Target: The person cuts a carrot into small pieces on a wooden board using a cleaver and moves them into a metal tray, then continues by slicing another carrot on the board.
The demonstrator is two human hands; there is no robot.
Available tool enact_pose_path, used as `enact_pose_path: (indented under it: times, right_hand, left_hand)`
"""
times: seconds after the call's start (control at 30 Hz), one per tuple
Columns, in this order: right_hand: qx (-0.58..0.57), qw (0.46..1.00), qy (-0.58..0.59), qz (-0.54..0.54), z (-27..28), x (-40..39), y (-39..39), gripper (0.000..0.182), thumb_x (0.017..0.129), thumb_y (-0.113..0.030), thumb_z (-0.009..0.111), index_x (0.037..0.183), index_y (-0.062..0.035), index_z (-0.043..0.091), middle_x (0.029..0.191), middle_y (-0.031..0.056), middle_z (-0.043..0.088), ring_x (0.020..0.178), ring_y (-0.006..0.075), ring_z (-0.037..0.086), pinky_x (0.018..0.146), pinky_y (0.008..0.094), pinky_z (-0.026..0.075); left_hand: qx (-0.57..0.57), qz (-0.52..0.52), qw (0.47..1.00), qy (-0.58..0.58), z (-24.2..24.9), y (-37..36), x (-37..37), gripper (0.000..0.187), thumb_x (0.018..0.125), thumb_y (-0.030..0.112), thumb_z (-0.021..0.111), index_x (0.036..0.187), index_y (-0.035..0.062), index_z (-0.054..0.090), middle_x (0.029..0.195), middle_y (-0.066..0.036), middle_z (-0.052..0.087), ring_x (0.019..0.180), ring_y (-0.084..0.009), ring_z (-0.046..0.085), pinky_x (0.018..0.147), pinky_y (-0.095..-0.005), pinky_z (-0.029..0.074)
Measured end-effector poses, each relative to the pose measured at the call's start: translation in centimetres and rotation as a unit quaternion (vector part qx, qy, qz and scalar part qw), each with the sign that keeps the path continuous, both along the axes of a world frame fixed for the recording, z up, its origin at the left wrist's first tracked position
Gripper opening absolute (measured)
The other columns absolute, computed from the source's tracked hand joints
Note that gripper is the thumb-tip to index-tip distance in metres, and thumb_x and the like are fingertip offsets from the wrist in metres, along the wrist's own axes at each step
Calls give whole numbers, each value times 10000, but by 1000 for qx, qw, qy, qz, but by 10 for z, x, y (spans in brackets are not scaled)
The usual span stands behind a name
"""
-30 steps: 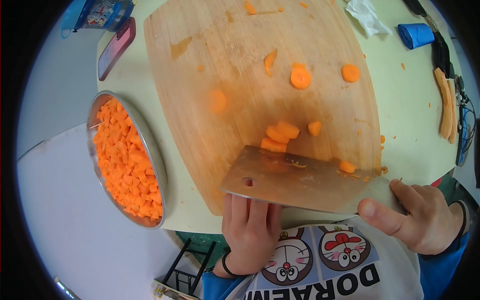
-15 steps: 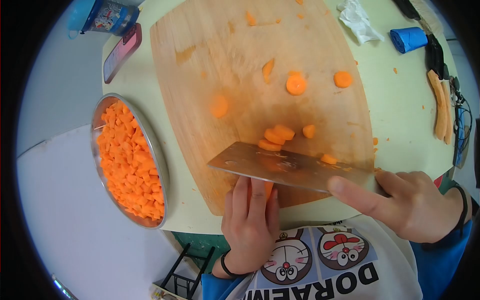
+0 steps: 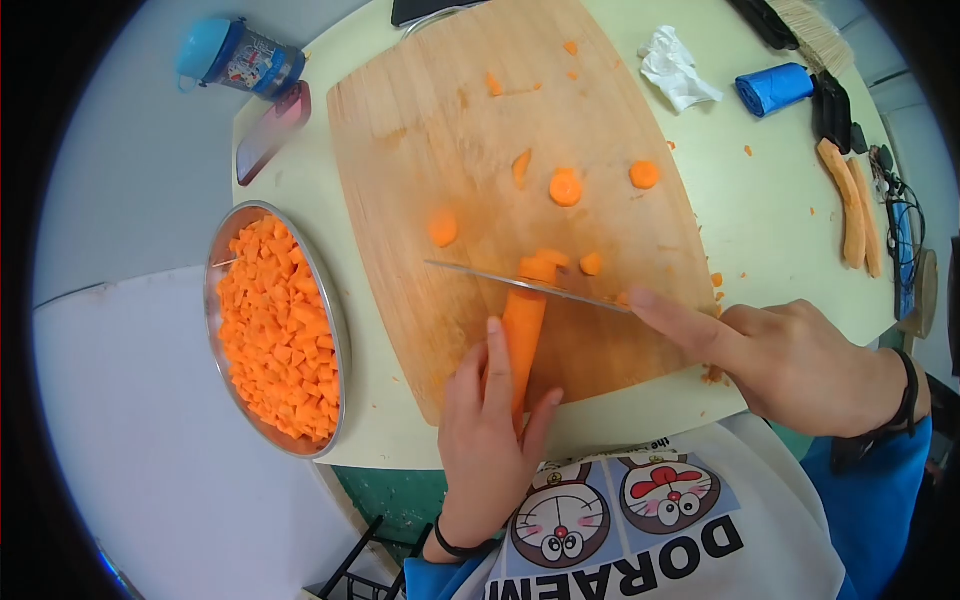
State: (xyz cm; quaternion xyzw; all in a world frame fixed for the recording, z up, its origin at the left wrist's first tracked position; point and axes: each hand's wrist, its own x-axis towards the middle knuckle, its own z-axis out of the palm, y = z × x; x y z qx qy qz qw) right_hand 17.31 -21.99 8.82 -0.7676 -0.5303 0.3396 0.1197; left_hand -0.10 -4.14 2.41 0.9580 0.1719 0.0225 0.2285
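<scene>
My left hand (image 3: 488,405) grips a peeled carrot (image 3: 526,335) on the wooden cutting board (image 3: 400,150), fingers along one side and thumb at the other. In my right hand (image 3: 800,365) is a cleaver (image 3: 580,297), its handle hidden by the palm and the index finger stretched along the blade. Seen almost edge-on, the blade crosses the far end of the carrot. Just beyond it lie cut carrot pieces (image 3: 546,260) and a small carrot chunk (image 3: 591,264). Carrot slices (image 3: 566,187) are scattered farther up the board.
A metal bowl (image 3: 342,375) full of diced carrot stands left of the board. Behind it are a phone (image 3: 272,135) and a blue cup (image 3: 245,62). To the right lie crumpled tissue (image 3: 677,70), a blue roll (image 3: 774,90), long peeled pieces (image 3: 850,205) and a brush (image 3: 815,35).
The cleaver has turned from a tilted, flat-showing blade to nearly upright across the carrot. My left hand has slid back, exposing more carrot. The whole view has shifted slightly.
</scene>
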Motion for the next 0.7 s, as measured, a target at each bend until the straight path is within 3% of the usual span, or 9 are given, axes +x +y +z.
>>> enact_pose_path:
  times: [0.07, 0.27, 0.5, 0.6, 0.67, 0.7]
  right_hand:
    - [-4, 1000, 11, -10, 6, -4, -6, 836, 640, 62, 554, 1416, -92, 283, 724, 96, 604, 530, 223, 580, 449, 303, 476]
    - [4, 998, -58, 23, 4, -13, -26, 879, 584, 83, 576, 1404, -70, 296, 738, 101, 595, 541, 234, 578, 442, 308, 458]
    - [57, 996, -66, 26, 0, -19, -29, 810, 612, 59, 602, 1373, -101, 375, 706, 106, 553, 500, 220, 530, 428, 304, 441]
    - [79, 994, -76, 28, -3, -21, -26, 764, 644, 23, 614, 1363, -120, 399, 726, 115, 551, 494, 200, 519, 424, 295, 436]
    - [73, 993, -82, 42, -2, -21, -26, 734, 672, -19, 624, 1363, -127, 402, 765, 130, 556, 498, 187, 517, 422, 285, 432]
    - [72, 993, -80, 42, -3, -22, -25, 734, 672, -19, 624, 1363, -127, 402, 765, 130, 556, 498, 187, 517, 422, 285, 432]
  left_hand:
    - [-41, 44, 997, 39, 7, -3, -4, 654, 784, 148, 658, 1362, 46, 369, 1175, -169, 480, 1024, -342, 516, 809, -371, 464]
    - [-57, 82, 994, 43, -3, -4, -5, 566, 807, 124, 628, 1325, 51, 411, 1167, -176, 476, 1030, -353, 508, 807, -384, 459]
    - [-34, 91, 995, 37, -6, -6, -6, 447, 815, 102, 619, 1237, 33, 487, 1163, -176, 483, 1034, -367, 500, 833, -395, 442]
    - [25, 33, 999, 1, -10, -3, -8, 477, 784, 80, 649, 1227, 3, 489, 1073, -166, 497, 904, -331, 515, 718, -365, 464]
    - [-42, 78, 995, 33, -6, -6, -7, 372, 796, 65, 632, 1153, 23, 535, 1171, -181, 484, 1054, -384, 490, 847, -403, 433]
    - [-43, 79, 995, 36, -7, -6, -6, 372, 796, 65, 632, 1153, 23, 535, 1171, -181, 484, 1054, -384, 490, 847, -403, 433]
